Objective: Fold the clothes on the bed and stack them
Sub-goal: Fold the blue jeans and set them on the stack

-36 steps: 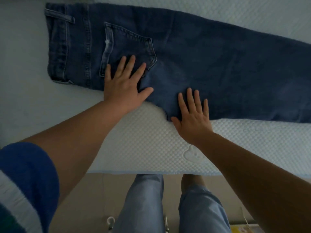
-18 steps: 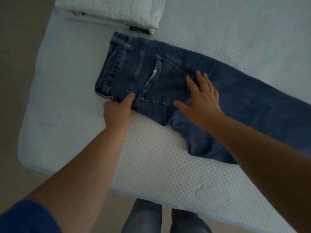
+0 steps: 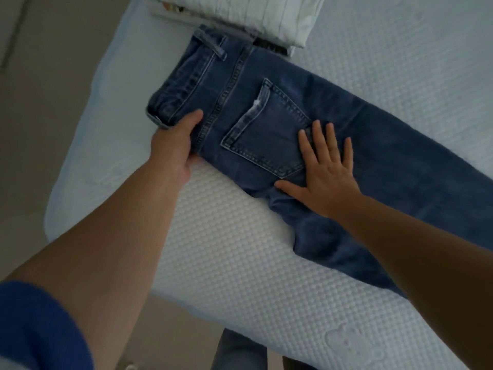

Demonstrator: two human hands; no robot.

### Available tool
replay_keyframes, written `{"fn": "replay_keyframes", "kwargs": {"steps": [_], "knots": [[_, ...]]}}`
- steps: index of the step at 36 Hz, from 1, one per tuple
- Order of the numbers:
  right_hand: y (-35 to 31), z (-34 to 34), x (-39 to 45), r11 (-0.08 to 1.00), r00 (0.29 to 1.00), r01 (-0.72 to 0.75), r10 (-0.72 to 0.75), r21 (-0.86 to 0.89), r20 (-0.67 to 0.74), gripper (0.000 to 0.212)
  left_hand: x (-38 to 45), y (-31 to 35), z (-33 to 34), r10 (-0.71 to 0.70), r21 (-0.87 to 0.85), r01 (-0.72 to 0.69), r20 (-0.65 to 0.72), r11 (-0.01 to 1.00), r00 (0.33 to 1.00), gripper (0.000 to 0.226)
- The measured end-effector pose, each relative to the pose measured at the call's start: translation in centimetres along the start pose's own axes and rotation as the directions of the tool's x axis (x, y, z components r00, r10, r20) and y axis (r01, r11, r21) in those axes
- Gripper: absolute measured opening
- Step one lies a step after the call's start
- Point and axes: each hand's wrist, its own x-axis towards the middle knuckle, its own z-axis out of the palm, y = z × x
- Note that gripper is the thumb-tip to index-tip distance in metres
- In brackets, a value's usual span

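Since a second ago, your left hand has shifted to pinch the waistband of the jeans, mid-frame on the bed; right hand presses spread. Lengthwise fold likely next.

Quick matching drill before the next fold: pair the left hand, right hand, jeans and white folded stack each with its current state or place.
Things:
1. left hand
2. right hand
3. jeans
4. white folded stack

States:
A. lying along the bed, back pocket up
B. pressed flat beside the pocket
C. at the bed's far end, past the waistband
D. gripping the waistband edge

Pairs: 1-D, 2-B, 3-A, 4-C
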Motion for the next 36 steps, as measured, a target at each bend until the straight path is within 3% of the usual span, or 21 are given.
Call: {"fn": "replay_keyframes", "kwargs": {"steps": [4, 8, 11, 13, 16, 20, 25, 28, 30, 33, 35, 36], "knots": [[-1.5, 0.6, -3.5, 0.993, 0.972, 0.028, 0.000, 0.117, -0.235, 0.085, -0.5, -0.3, -0.5, -0.044, -0.071, 0.045, 0.018, 0.996, 0.999, 0.031], [-2.6, 3.1, -7.1, 0.996, 0.995, 0.064, -0.060, 0.059, -0.078, 0.074, -2.0, -3.3, 0.3, -0.078, 0.034, 0.077, 0.042, 0.996, 0.996, 0.025], [-2.5, 3.5, -7.4, 0.995, 0.998, 0.054, -0.050, 0.083, -0.047, 0.083, -2.5, -5.5, 1.1, -0.051, 0.196, 0.033, 0.088, 0.980, 0.995, 0.033], [-2.5, 3.5, -8.3, 0.993, 0.997, 0.049, -0.043, 0.107, -0.066, 0.090, -2.4, -5.8, 1.3, -0.023, 0.215, 0.012, 0.052, 0.977, 0.998, 0.051], [-2.2, 3.9, -11.2, 0.993, 0.984, 0.001, 0.020, 0.117, -0.175, 0.080, -1.8, -5.7, 1.6, 0.009, 0.200, -0.009, 0.002, 0.980, 1.000, 0.066], [-1.3, 4.4, -14.3, 0.977, 0.944, -0.039, 0.105, 0.211, -0.314, 0.047, -1.9, -6.2, 1.9, 0.063, 0.251, -0.050, -0.043, 0.967, 0.997, 0.058], [-0.5, 3.8, -14.2, 0.981, 0.955, -0.031, 0.086, 0.194, -0.282, 0.035, -2.7, -6.4, 1.7, 0.213, 0.484, -0.125, -0.130, 0.866, 0.968, 0.049], [-0.1, 3.2, -13.9, 0.977, 0.961, -0.012, 0.070, 0.211, -0.267, 0.024, -5.6, -7.1, 1.0, 0.486, 0.670, -0.309, -0.090, 0.676, 0.869, 0.029], [0.0, 2.6, -14.0, 0.965, 0.967, -0.013, 0.079, 0.264, -0.243, 0.032, -7.9, -8.0, 1.1, 0.605, 0.716, -0.522, 0.175, 0.464, 0.777, 0.016], [0.3, 1.8, -14.2, 0.908, 0.972, -0.038, 0.130, 0.416, -0.194, 0.030, -10.4, -9.7, 2.0, 0.475, 0.574, -0.812, 0.689, 0.104, 0.548, 0.024], [0.7, 1.1, -13.9, 0.834, 0.975, -0.091, 0.185, 0.545, -0.120, 0.021, -10.6, -10.7, 2.7, 0.286, 0.414, -0.904, 0.883, -0.105, 0.372, 0.039], [1.0, 0.7, -13.6, 0.796, 0.975, -0.114, 0.205, 0.594, -0.087, 0.018, -10.5, -11.0, 3.1, 0.209, 0.364, -0.913, 0.922, -0.184, 0.326, 0.043]]}}
